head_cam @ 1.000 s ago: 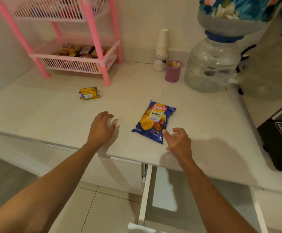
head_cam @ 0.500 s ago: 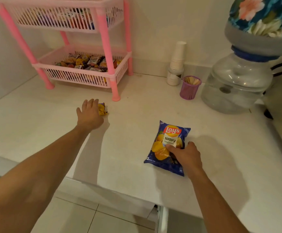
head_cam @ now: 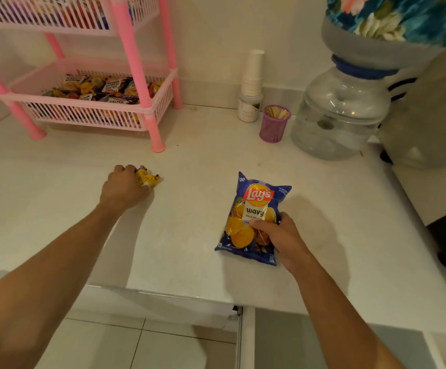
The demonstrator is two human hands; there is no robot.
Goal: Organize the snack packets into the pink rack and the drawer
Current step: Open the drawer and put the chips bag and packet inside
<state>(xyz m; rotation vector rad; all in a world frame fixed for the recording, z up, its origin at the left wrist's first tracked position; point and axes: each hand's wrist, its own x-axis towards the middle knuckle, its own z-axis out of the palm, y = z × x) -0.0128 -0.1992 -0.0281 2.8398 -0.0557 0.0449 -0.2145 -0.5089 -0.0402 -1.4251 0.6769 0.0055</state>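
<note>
Both hands are closing on the last loose packets on the worktop (head_cam: 190, 161). The left hand (head_cam: 124, 189) is curling its grip round the small yellow packet (head_cam: 147, 178) at ten o'clock; the right hand (head_cam: 283, 237) is pinching the blue chips bag's (head_cam: 256, 209) lower right corner. Next, probably, lifting: yellow packet toward the pink rack (head_cam: 88, 113) at eleven o'clock, the chips bag toward the open drawer (head_cam: 246, 339) at six.

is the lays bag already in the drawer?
No, the Lay's bag lies on the white counter, gripped at its lower right by the right hand, while the open drawer sits below.
</note>
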